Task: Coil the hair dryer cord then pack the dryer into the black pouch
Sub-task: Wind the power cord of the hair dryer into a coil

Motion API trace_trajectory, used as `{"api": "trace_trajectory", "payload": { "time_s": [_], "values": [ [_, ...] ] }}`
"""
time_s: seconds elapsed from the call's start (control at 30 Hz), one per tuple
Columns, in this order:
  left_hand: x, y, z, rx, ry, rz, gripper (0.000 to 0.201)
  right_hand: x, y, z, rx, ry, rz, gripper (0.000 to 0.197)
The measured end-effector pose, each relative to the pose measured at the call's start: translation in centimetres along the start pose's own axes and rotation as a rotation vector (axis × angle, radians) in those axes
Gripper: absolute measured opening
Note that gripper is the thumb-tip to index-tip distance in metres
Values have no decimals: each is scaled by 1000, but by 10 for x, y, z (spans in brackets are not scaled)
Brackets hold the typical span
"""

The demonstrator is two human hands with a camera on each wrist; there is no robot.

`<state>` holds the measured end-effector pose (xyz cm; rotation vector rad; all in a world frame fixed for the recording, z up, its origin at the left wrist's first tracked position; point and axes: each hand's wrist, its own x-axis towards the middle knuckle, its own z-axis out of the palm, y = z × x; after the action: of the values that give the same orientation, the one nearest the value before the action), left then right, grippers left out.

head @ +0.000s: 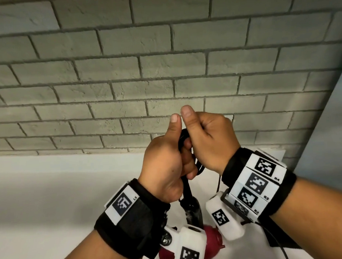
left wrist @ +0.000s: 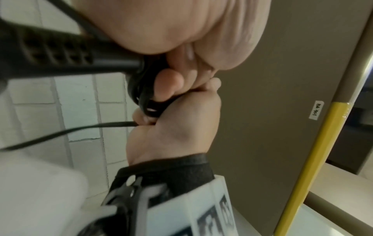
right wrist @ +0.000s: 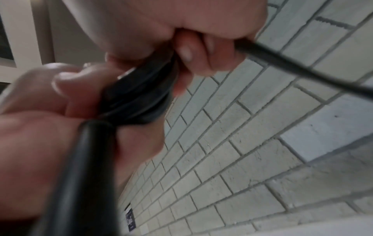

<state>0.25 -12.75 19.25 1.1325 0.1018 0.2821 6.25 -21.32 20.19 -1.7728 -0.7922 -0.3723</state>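
The place looks like a bathroom or washroom-style room, though it cannot be fixed for certain. A wall of grey brick-shaped tiles (head: 163, 70) rises behind a plain white bench (head: 50, 195), and a brown panel (left wrist: 272, 95) carries a small handwritten label (left wrist: 316, 110) beside a yellow-wrapped post (left wrist: 315, 159).

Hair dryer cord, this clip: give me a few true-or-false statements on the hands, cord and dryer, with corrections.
1. Both hands grip the cord. True.
2. The left hand is open and idle. False: its fingers curl round the looped cord.
3. The dryer hangs below the hands. True.
4. The right hand rests flat on the counter. False: it is raised, holding the cord in front of the brick wall.
5. The whole cord is coiled. False: a loose strand trails from the right hand.
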Motion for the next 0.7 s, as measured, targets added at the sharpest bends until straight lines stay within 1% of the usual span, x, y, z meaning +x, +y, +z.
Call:
{"api": "trace_trajectory", "payload": {
  "time_s": [0.07, 0.1, 0.2, 0.27, 0.3, 0.4, 0.47, 0.53, 0.63, 0.7],
  "values": [
    [0, 1, 1, 20, 23, -4, 62, -2, -2, -1, 49, -88, 81, 64],
    [0, 1, 2, 17, 24, -4, 63, -2, -3, 0, 79, -99, 126, 66],
    [0, 2, 7, 31, 29, 40, 64, 2, -7, 2, 174, -56, 220, 67],
    [-1, 1, 9, 90, 56, 103, 68, 5, -8, 3, 152, 7, 200, 65],
    [-1, 0, 9, 118, 69, 126, 74, 6, -7, 4, 119, 31, 172, 65],
    [-4, -2, 8, 141, 77, 152, 83, 6, -8, 3, 98, 17, 142, 64],
    [-7, -2, 5, 100, 22, 159, 76, 5, -9, 0, 174, -59, 144, 64],
    [-8, -1, -1, 67, -82, 147, 67, 7, -9, -6, 221, -152, 111, 64],
    [-7, 3, -13, 77, -188, 121, 62, 12, -8, -17, 169, -281, 25, 61],
    [-7, 5, -19, 81, -252, 107, 49, 18, -7, -27, 105, -357, -36, 56]
  ]
}}
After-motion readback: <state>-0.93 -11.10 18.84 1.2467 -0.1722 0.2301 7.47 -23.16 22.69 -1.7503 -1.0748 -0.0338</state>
